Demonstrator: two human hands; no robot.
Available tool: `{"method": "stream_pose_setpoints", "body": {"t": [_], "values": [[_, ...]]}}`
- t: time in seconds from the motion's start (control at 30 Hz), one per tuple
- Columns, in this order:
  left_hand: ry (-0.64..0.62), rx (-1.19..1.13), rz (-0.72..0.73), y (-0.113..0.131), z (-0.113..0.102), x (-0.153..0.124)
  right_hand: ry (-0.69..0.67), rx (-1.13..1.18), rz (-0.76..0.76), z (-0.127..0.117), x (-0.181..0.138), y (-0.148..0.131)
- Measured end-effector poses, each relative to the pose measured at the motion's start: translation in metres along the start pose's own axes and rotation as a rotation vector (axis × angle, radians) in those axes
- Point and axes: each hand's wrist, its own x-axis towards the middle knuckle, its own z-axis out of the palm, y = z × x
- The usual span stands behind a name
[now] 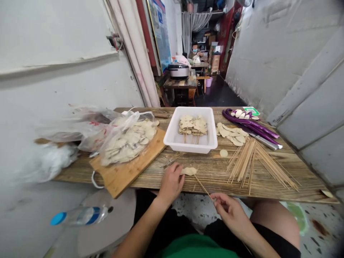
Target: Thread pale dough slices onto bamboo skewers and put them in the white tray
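Note:
My right hand (228, 209) pinches the lower part of a thin wooden skewer (202, 187). Several pale round slices (190, 171) lie in an overlapping row at the skewer's far tip, on the table. My left hand (172, 181) is at the left end of that row, fingers curled against the end slice. Beyond the hands stands a white plastic tub (190, 147) holding skewered slices (192, 125). A single loose slice (223, 153) lies to the right of the tub, with a pile of slices (232, 134) behind it.
Many loose skewers (249, 161) fan out at the right. Behind them lie purple eggplants (258, 129) and a knife (264, 142). On the left, a cutting board (118, 182) bears a plastic bag of slices (131, 138). A water bottle (80, 215) rests on a stool. A person (195, 52) sits far back.

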Motion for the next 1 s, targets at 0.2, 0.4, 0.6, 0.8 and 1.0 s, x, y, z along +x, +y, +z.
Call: {"method": "stream_pose_setpoints", "body": {"t": [0.2, 0.4, 0.6, 0.8, 1.0], "values": [[-0.098, 0.054, -0.197, 0.012, -0.006, 0.013, -0.034, -0.236, -0.069, -0.004, -0.011, -0.005], [-0.171, -0.094, -0.218, 0.012, -0.009, 0.017, -0.013, -0.249, -0.081, -0.004, -0.012, -0.003], [-0.221, -0.197, -0.283, 0.008, -0.006, 0.019, 0.261, -0.140, -0.192, -0.026, -0.018, -0.019], [-0.179, -0.387, -0.291, 0.015, -0.006, 0.023, 0.620, -0.141, -0.289, -0.067, -0.041, -0.036], [-0.155, -0.875, -0.528, 0.019, 0.005, 0.025, 0.193, 0.364, -0.198, -0.062, -0.038, -0.039]]}}
